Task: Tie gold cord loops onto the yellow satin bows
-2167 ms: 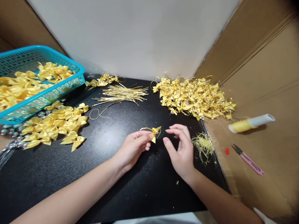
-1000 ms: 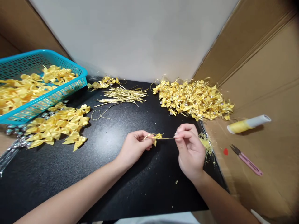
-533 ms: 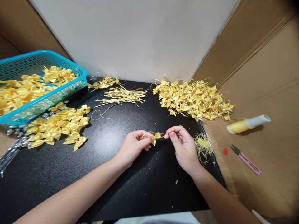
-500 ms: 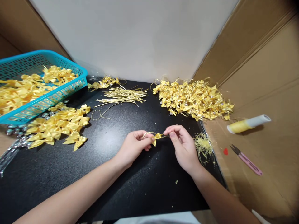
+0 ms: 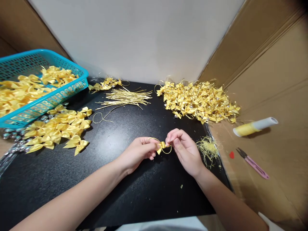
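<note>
Satin bow: the yellow satin bow [image 5: 162, 145] is held between the two hands, just above the black tabletop [image 5: 108, 195], apart from every pile.
Left hand: the left hand [image 5: 139, 152] is nearly closed, thumb and forefinger pinching the bow's left side; a gold arc shows above those fingers.
Right hand: the right hand [image 5: 186, 152] is loosely curled, its fingertips together at the bow's right edge, apparently pinching gold cord [image 5: 166, 153] that curves below the bow; the exact grip is partly hidden.
Handling the cord: the left pinch would best stay firm and close to the knot so the bow cannot twist, while the right fingers draw lightly and evenly. A hard tug could kink the loop or crush the satin folds.
Turquoise basket: the perforated turquoise basket [image 5: 77, 84], at the far left, holds a heap of loose yellow bows [image 5: 24, 93], with part of its base showing.
Beside the basket: more bows [image 5: 56, 128] lie spread on the tabletop, with shiny silver balls [image 5: 14, 136] partly under them. Clear plastic [image 5: 9, 157] lies at the left edge; whether it is a bag cannot be told.
</note>
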`<state>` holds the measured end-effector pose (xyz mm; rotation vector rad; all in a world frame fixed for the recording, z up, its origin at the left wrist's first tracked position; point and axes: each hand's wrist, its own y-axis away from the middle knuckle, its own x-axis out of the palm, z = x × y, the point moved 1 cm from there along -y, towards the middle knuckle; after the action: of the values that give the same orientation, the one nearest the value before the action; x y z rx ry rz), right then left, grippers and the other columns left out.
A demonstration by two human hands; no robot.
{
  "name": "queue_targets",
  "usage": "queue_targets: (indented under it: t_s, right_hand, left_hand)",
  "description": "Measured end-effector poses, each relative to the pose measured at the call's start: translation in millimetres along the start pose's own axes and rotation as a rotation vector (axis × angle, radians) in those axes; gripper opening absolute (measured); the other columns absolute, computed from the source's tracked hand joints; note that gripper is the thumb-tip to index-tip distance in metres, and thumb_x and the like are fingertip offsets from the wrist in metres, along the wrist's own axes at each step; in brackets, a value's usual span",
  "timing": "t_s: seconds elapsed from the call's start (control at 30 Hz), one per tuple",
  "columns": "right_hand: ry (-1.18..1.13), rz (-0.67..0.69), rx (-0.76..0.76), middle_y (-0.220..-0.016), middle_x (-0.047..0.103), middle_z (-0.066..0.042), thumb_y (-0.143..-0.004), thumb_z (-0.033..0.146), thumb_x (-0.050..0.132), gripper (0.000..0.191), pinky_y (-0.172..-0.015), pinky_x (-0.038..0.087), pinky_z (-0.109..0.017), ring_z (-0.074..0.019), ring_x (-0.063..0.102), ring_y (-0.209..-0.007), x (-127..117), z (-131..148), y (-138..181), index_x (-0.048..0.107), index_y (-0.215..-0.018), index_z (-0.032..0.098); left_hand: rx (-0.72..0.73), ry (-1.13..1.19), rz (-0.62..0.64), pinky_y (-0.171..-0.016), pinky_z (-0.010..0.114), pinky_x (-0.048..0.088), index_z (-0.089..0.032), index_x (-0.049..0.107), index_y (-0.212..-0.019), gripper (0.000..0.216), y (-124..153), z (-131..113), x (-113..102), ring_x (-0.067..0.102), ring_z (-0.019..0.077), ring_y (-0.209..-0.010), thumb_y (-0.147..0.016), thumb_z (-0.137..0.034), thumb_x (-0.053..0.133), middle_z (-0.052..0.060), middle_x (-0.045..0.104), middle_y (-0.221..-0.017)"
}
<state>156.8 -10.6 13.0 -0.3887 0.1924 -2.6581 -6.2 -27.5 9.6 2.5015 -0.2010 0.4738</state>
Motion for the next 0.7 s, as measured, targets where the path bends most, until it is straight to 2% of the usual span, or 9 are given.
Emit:
queue_targets:
  t_s: [0.1,0.27,0.4,0.7]
  right_hand:
    - [0.005,0.008,-0.005,-0.089,0.05,-0.001,-0.096,0.031,0.05,0.015,-0.073,0.045,-0.028,-0.0116,0.053,-0.075,0.3,1.2,0.9,0.058,-0.087,0.023]
    - [0.169,-0.086,-0.081,-0.094,0.052,-0.003,-0.095,0.031,0.051,0.014,-0.083,0.044,-0.031,-0.0154,0.053,-0.09,-2.2,3.5,0.5,0.059,-0.087,0.023]
    - [0.189,-0.014,-0.043,-0.093,0.052,-0.003,-0.095,0.032,0.05,0.015,-0.08,0.046,-0.033,-0.0163,0.055,-0.087,-0.5,4.1,0.0,0.058,-0.086,0.023]
    - [0.293,0.011,-0.109,-0.089,0.054,-0.002,-0.096,0.025,0.049,0.015,-0.075,0.045,-0.029,-0.0144,0.054,-0.084,2.0,9.2,1.5,0.058,-0.085,0.022]
  left_hand:
    - [-0.017,0.026,-0.016,-0.048,0.016,0.037,-0.013,0.066,-0.061,0.012,0.5,-2.0,0.6,0.045,0.0038,-0.048,-0.059,-0.022,0.074,-0.003,0.058,-0.056]
    - [-0.018,0.013,-0.021,-0.049,0.017,0.037,-0.013,0.064,-0.06,0.014,1.3,-2.0,1.0,0.045,0.004,-0.048,-0.06,-0.023,0.074,-0.003,0.058,-0.057]
    - [-0.004,-0.011,0.007,-0.048,0.017,0.036,-0.013,0.065,-0.06,0.011,1.2,-1.2,0.7,0.045,0.0038,-0.047,-0.061,-0.021,0.073,-0.003,0.058,-0.056]
    - [-0.006,-0.028,0.01,-0.049,0.017,0.037,-0.013,0.066,-0.061,0.006,0.9,-1.2,0.8,0.045,0.0039,-0.048,-0.063,-0.019,0.069,-0.003,0.058,-0.057]
